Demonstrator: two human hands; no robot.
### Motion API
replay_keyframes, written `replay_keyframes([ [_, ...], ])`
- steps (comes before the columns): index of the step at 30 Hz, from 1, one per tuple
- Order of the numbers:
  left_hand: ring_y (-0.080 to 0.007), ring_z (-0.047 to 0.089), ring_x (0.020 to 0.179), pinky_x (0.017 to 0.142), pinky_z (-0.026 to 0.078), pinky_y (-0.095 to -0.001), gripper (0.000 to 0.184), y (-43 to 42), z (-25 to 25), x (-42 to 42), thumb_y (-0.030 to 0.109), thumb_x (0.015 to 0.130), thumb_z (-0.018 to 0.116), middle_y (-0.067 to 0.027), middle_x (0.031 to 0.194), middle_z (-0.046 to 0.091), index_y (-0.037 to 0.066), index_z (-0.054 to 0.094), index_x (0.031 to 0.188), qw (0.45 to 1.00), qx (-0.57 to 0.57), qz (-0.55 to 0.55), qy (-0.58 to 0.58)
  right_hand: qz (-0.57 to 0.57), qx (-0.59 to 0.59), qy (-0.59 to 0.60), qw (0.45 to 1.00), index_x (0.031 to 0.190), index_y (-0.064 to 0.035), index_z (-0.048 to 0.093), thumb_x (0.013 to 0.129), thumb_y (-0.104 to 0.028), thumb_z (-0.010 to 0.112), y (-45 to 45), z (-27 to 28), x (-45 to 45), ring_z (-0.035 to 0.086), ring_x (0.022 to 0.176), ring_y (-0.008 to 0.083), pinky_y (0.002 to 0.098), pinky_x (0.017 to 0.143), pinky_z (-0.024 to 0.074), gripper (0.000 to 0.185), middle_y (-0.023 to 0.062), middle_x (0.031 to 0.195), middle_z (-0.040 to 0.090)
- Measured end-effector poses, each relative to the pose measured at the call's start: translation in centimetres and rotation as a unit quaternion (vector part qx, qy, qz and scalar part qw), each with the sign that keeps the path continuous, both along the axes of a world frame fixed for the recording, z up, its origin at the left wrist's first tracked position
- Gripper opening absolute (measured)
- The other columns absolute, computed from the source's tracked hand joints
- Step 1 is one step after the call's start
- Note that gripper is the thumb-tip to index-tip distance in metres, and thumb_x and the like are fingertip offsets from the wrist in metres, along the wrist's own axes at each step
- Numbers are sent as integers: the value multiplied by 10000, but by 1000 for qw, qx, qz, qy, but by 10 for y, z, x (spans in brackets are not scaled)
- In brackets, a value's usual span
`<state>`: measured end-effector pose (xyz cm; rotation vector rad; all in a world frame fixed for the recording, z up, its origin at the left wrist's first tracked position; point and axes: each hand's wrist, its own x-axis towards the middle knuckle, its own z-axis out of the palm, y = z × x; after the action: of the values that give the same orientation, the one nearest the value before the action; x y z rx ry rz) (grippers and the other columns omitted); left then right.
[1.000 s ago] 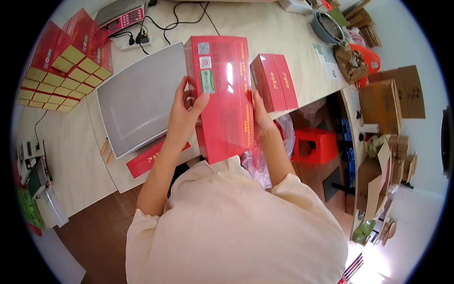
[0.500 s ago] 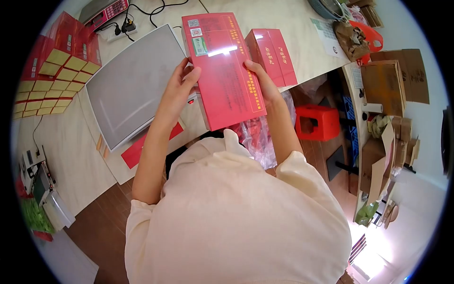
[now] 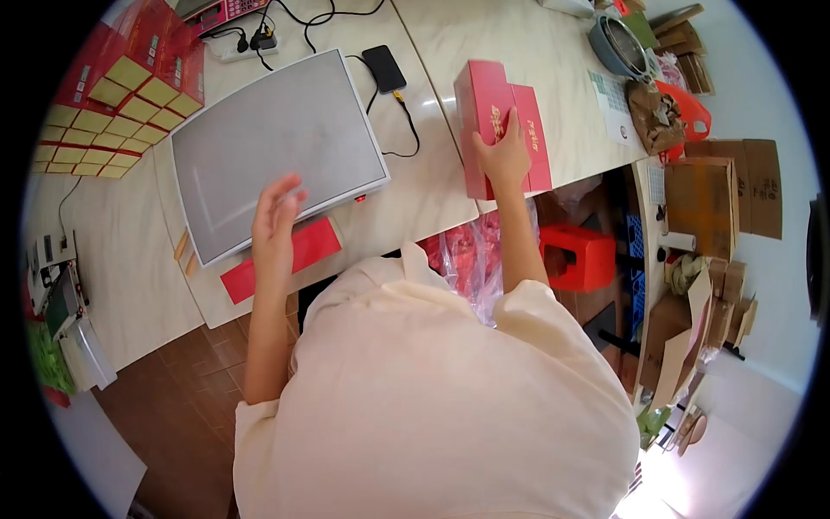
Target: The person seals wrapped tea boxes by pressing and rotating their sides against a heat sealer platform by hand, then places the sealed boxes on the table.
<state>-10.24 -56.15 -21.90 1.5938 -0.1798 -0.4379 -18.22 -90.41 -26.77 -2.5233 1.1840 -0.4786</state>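
My right hand (image 3: 506,157) is on a red gift box (image 3: 480,82) with gold lettering at the table's front edge, thumb and fingers spread across its face and gripping it. Against its right side lies a second red box (image 3: 533,130), partly overlapped. My left hand (image 3: 277,221) hangs empty above the front of a grey flat-topped device (image 3: 277,130), its fingers loosely apart. That device has a white rim and a lit red switch (image 3: 360,199). Below my left hand lies a flat red sheet (image 3: 316,246).
Stacked red boxes with cream ends (image 3: 121,91) stand at the left. A black phone (image 3: 383,68) with a cable lies behind the device, near a power strip (image 3: 242,48). A red stool (image 3: 577,259) and a plastic bag (image 3: 471,259) are below the table edge. Cartons (image 3: 702,192) stand at right.
The box held in both hands has gone from in front of me to the right, beside the other box. My left hand has let go and dropped lower; the phone is now uncovered.
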Motion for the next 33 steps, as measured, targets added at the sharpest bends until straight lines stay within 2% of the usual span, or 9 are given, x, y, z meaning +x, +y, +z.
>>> replay_keyframes([
  [4, -177, 571, 1066, 923, 437, -295, 313, 36, -26, -26, 222, 980, 467, -81, 1176, 585, 30, 537, 1218, 997, 29, 65, 40, -8, -23, 13, 1000, 1321, -68, 440, 686, -366, 704, -4, -48, 4, 548, 1035, 332, 428, 807, 495, 749, 175, 1113, 563],
  [6, -161, 570, 1043, 903, 440, -283, 265, 49, -48, -38, 169, 963, 503, -70, 1129, 604, 47, 558, 1192, 994, 31, 74, 80, 18, -154, 2, 988, 1231, -74, 516, 686, -312, 711, -6, -76, 8, 512, 1038, 342, 436, 849, 459, 626, 177, 1105, 540],
  [11, -160, 560, 1045, 929, 428, -285, 268, 55, -61, -57, 103, 919, 567, -74, 1122, 602, 43, 563, 1180, 995, 47, 49, 79, 59, -215, -9, 975, 1168, -64, 552, 705, -183, 680, -7, -99, 14, 478, 1035, 350, 461, 908, 391, 495, 173, 1137, 513],
  [13, -224, 525, 1123, 1007, 387, -346, 353, 62, -69, -57, 107, 855, 636, -101, 1152, 576, 61, 557, 1196, 982, 186, -6, -38, 82, -238, -17, 968, 1158, -61, 553, 715, -140, 661, -6, -93, 14, 467, 1045, 357, 471, 917, 375, 463, 172, 1149, 505],
  [14, -224, 525, 1123, 1007, 387, -346, 353, 66, -73, -56, 107, 855, 636, -101, 1152, 576, 61, 557, 1196, 982, 185, -8, -38, 84, -223, -44, 970, 1135, -64, 557, 716, -114, 647, -4, -90, 14, 468, 1045, 354, 465, 908, 375, 432, 167, 1154, 504],
  [16, -292, 433, 1223, 1060, 326, -420, 582, 75, -82, -54, 102, 747, 723, -123, 1255, 491, 96, 496, 1283, 891, 383, -94, -225, 84, -211, -70, 971, 1113, -67, 561, 717, -88, 634, 6, -77, 12, 469, 1045, 352, 459, 900, 376, 403, 162, 1160, 503],
  [19, -331, 355, 1275, 1063, 300, -467, 790, 84, -93, -54, 98, 673, 773, -130, 1334, 401, 122, 401, 1370, 826, 454, -150, -300, 235, -104, -159, 953, 1038, -72, 571, 693, -31, 624, 46, -62, -2, 483, 1038, 342, 459, 870, 381, 352, 147, 1129, 525],
  [25, -346, 357, 1257, 1046, 306, -489, 873, 82, -115, -54, 61, 647, 775, -141, 1339, 377, 102, 340, 1403, 819, 489, -92, -286, 341, 60, -207, 915, 971, -70, 596, 673, 30, 602, 146, -57, -32, 505, 1003, 342, 438, 856, 409, 314, 132, 1074, 555],
  [33, -334, 417, 1191, 1031, 289, -464, 770, 88, -118, -41, 98, 624, 781, -142, 1272, 447, 75, 417, 1303, 796, 509, -122, -304, 392, 86, -207, 892, 984, -65, 585, 683, 50, 594, 156, -48, -27, 523, 957, 300, 395, 807, 418, 323, 104, 1026, 567],
])
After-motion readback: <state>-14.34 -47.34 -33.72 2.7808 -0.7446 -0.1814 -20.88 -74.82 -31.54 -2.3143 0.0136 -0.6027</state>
